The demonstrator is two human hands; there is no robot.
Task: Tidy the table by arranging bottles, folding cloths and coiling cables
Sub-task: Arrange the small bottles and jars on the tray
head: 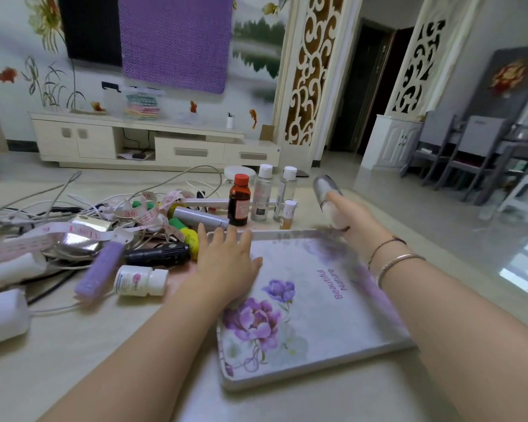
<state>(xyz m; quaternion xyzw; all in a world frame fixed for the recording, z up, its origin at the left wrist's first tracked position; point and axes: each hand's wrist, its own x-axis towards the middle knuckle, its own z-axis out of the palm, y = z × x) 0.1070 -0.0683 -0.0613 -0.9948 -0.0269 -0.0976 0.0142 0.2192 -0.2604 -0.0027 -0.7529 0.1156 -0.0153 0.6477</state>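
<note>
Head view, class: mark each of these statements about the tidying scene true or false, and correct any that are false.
1. The right hand holds a silver-capped bottle. True.
2. The left hand grips the brown bottle. False: it lies flat on the floral tray, and the brown bottle stands untouched.
3. The white pill bottle lies on its side. True.
4. The tray is full of bottles. False: no bottle stands in it.
</note>
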